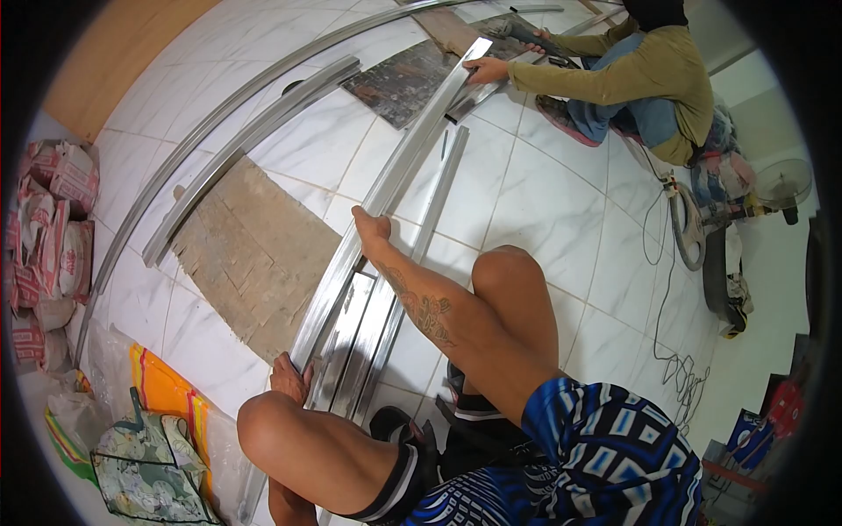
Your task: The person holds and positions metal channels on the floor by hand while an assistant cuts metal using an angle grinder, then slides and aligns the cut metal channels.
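A long, shiny metal profile (412,162) runs slantwise from near my left knee up to a co-worker. Around its near part, beside my knee, my left hand (290,379) is closed, its fingers over the edge. Farther along, my right hand (372,226) grips the same profile at about its middle, with some fingers hidden. Several more metal profiles (375,329) lie side by side on the floor beneath and to the right of it. The co-worker's hand (485,71) holds the far end, and the other hand has a dark power tool (519,33).
A worn brown board (254,245) lies left of the profile, a dark stained board (395,88) beyond it. Long metal strips (254,131) curve across the left. Sacks (57,228) and a patterned bag (149,465) stand left. A cable (658,324) and a fan (782,182) are right.
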Demonstrator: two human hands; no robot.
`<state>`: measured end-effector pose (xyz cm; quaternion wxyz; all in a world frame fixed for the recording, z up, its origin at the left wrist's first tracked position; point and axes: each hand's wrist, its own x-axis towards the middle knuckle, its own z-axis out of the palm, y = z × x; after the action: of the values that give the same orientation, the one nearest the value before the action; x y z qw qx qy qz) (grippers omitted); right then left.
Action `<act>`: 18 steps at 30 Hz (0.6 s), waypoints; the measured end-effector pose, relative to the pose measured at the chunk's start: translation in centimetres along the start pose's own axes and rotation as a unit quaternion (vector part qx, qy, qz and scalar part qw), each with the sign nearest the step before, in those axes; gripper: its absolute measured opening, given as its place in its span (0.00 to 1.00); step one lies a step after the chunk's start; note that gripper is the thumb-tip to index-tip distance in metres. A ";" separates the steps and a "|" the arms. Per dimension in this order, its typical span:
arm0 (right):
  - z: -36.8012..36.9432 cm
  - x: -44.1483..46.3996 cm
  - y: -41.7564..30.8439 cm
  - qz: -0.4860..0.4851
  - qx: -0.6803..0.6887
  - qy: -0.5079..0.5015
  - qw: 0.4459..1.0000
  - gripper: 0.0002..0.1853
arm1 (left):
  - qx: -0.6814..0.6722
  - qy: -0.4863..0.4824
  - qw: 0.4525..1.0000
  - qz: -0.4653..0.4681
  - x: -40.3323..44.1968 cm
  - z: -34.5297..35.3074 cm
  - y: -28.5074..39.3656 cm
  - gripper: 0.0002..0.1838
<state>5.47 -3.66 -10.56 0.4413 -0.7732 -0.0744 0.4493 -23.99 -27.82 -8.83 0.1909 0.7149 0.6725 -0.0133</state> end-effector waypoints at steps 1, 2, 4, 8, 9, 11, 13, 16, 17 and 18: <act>0.1 0.2 0.3 0.003 -0.007 -0.001 1.000 0.35 | 0.002 0.003 1.000 0.000 -0.1 0.2 -0.1 0.32; 0.3 0.5 0.6 0.006 -0.014 0.003 1.000 0.35 | 0.012 -0.006 1.000 -0.008 -0.2 0.5 -0.2 0.32; 0.4 0.6 1.2 0.012 -0.028 0.012 0.999 0.35 | 0.031 -0.024 0.999 -0.024 -0.5 1.3 -0.3 0.33; -0.4 0.3 1.1 0.030 -0.022 -0.079 0.996 0.41 | 0.032 0.002 0.999 -0.017 -1.1 2.2 -1.3 0.33; -0.1 0.9 1.2 0.038 -0.020 -0.083 0.996 0.41 | 0.035 -0.001 0.999 -0.025 -0.9 2.2 -1.3 0.33; 0.4 2.0 1.9 0.040 -0.016 -0.087 0.995 0.40 | 0.040 -0.001 0.999 -0.033 -0.7 2.3 -1.4 0.34; 0.7 2.6 2.3 0.026 -0.009 -0.088 0.996 0.40 | 0.042 0.010 0.999 -0.032 -0.6 2.3 -1.4 0.35; -0.1 2.7 1.4 0.061 -0.052 -0.136 0.987 0.37 | 0.024 0.013 0.999 -0.044 -0.4 2.2 -1.4 0.35; -0.3 2.3 1.0 0.075 -0.079 -0.144 0.984 0.35 | 0.017 0.013 0.999 -0.040 -0.4 2.1 -1.5 0.35; -0.4 2.0 0.5 0.086 -0.106 -0.151 0.979 0.33 | 0.010 0.015 0.999 -0.035 -0.4 1.9 -1.4 0.35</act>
<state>6.79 -3.19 -12.10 0.3001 -0.7421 -0.1203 0.5871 -24.95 -28.74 -10.84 0.1729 0.6928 0.6999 -0.0161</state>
